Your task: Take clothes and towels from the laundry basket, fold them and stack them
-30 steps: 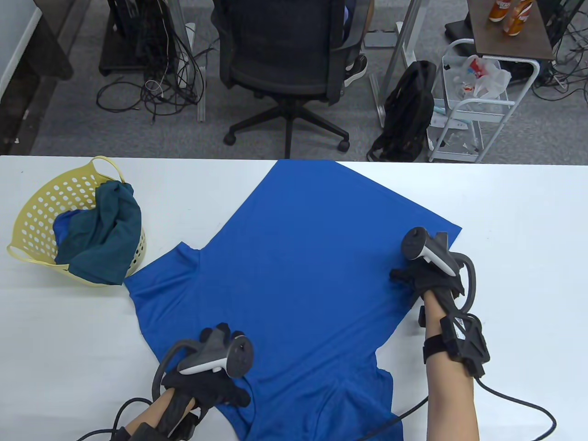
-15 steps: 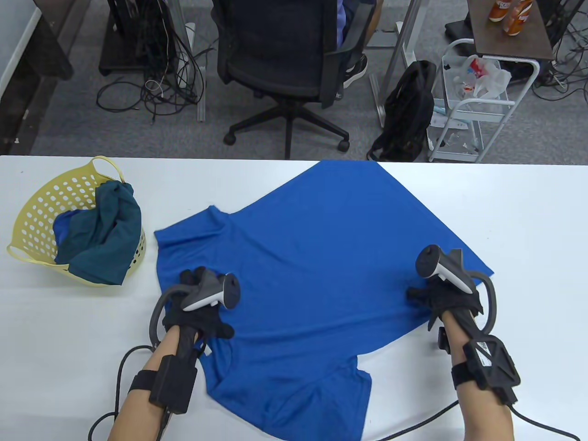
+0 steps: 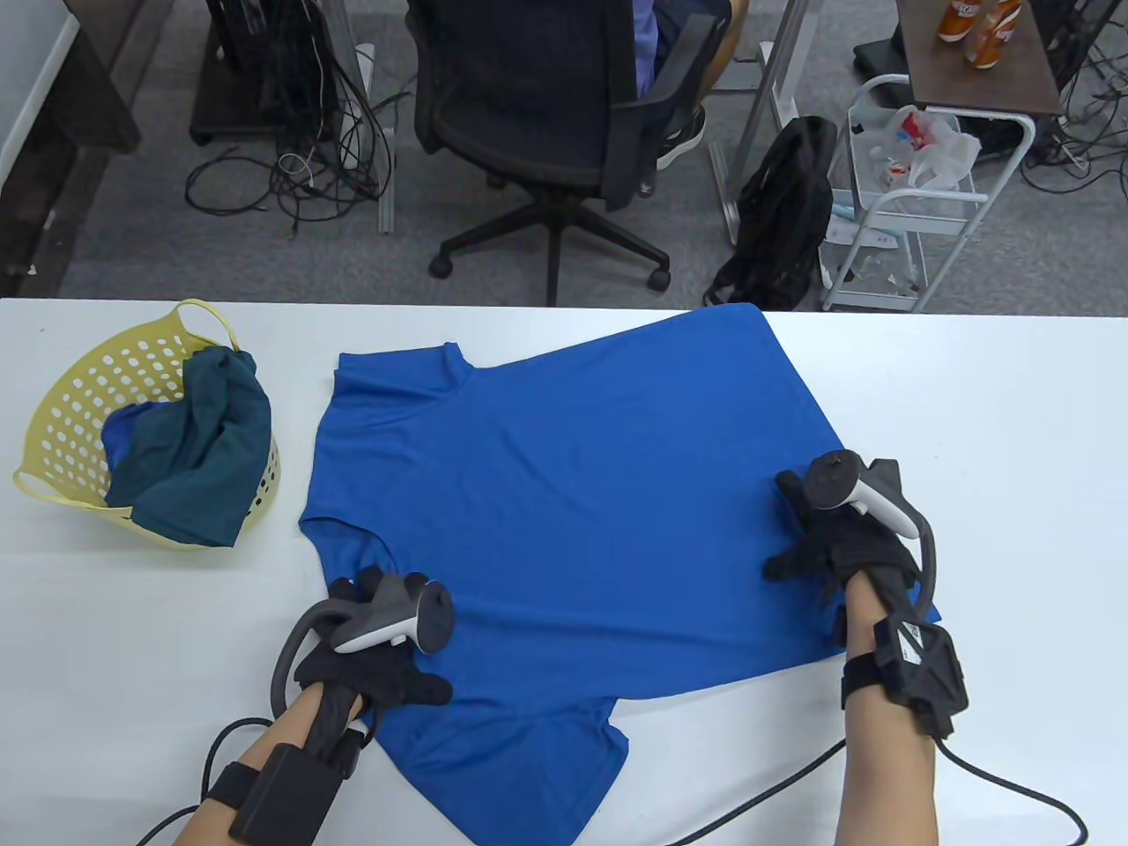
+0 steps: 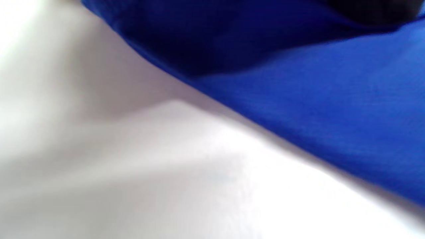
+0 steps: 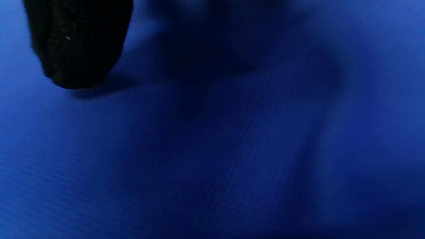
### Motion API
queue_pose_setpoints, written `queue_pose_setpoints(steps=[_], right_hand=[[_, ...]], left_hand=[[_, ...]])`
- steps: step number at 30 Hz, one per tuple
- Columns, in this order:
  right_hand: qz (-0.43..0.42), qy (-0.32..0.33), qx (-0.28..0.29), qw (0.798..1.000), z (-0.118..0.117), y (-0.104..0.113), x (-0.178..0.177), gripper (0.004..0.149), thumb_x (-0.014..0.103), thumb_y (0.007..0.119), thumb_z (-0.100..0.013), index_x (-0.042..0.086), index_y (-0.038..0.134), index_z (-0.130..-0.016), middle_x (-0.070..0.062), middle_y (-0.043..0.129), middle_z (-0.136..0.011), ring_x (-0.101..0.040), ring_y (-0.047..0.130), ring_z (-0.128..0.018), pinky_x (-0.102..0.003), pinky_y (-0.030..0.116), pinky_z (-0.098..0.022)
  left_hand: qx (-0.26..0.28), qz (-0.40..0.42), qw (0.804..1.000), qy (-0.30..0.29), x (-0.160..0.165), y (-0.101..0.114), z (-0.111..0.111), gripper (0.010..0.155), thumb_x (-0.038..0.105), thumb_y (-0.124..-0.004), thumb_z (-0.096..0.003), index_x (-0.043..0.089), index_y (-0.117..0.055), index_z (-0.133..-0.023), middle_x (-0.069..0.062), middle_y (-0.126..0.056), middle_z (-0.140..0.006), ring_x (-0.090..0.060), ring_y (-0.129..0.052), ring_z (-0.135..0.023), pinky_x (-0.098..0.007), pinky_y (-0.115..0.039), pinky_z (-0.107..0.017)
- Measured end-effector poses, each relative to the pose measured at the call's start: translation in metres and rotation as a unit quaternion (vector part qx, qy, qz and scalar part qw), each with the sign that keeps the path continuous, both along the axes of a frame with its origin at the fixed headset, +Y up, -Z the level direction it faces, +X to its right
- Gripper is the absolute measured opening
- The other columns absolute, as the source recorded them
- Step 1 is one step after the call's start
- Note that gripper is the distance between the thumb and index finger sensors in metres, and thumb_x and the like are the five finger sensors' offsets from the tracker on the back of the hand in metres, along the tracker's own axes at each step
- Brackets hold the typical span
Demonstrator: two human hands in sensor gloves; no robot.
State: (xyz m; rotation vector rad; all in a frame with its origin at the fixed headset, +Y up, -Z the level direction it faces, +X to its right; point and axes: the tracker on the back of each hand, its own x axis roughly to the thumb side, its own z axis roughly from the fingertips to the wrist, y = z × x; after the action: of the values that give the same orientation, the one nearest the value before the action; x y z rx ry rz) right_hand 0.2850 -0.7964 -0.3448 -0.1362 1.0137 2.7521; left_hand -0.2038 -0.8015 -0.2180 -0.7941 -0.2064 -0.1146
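Observation:
A blue T-shirt (image 3: 573, 493) lies spread flat on the white table (image 3: 1013, 423), collar at the left and hem at the right. My left hand (image 3: 374, 630) rests on the shirt by its near sleeve, fingers spread. My right hand (image 3: 815, 542) rests flat on the shirt near the hem, fingers spread. The left wrist view shows the shirt's edge (image 4: 315, 99) on the table (image 4: 132, 172). The right wrist view shows blue cloth (image 5: 232, 149) and one gloved fingertip (image 5: 76, 43) on it. A yellow laundry basket (image 3: 79, 370) at the left holds a teal towel (image 3: 203, 441) and some blue cloth.
The shirt's far corner reaches the table's far edge. Beyond that edge stand an office chair (image 3: 546, 115), a black backpack (image 3: 784, 211) and a white cart (image 3: 916, 203). Bare table lies right of the shirt and at the near left.
Both hands have turned the shirt clockwise on the table. The collar went from the near edge to the left side, and the hem corner swung right. The basket has not moved.

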Motion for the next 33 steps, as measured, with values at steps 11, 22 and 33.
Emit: queue_pose_setpoints(steps=[11,22,33], right_hand=[[0.075,0.087,0.004,0.993,0.068,0.008,-0.018,0.102,0.063,0.066,-0.049,0.015,0.001,-0.11,-0.024,-0.005,-0.113,-0.057,0.006,-0.1,-0.078,0.034,-0.071],[0.074,0.104,0.005,0.992,0.122,0.007,-0.014,0.106,0.064,0.069,-0.048,0.011,0.001,-0.11,-0.027,-0.005,-0.113,-0.059,0.007,-0.1,-0.081,0.037,-0.071],[0.039,0.055,0.077,0.995,0.142,0.027,0.012,0.098,0.059,0.072,-0.048,0.019,0.012,-0.115,-0.023,0.008,-0.119,-0.055,0.015,-0.106,-0.08,0.036,-0.071]], left_hand=[[0.1,-0.014,0.993,0.056,-0.054,0.012,-0.051,0.111,0.059,-0.074,-0.0398,0.023,0.003,-0.112,-0.033,0.003,-0.116,-0.062,-0.013,-0.105,-0.075,-0.034,-0.074],[0.048,-0.002,0.998,0.043,-0.085,0.009,0.023,0.116,0.064,-0.075,-0.0409,0.012,-0.002,-0.115,-0.037,-0.008,-0.119,-0.06,-0.023,-0.108,-0.073,-0.041,-0.075],[0.124,0.022,0.986,0.108,-0.108,0.025,0.038,0.104,0.062,-0.074,-0.0435,0.019,-0.018,-0.12,-0.031,-0.025,-0.125,-0.057,-0.039,-0.111,-0.07,-0.05,-0.075]])
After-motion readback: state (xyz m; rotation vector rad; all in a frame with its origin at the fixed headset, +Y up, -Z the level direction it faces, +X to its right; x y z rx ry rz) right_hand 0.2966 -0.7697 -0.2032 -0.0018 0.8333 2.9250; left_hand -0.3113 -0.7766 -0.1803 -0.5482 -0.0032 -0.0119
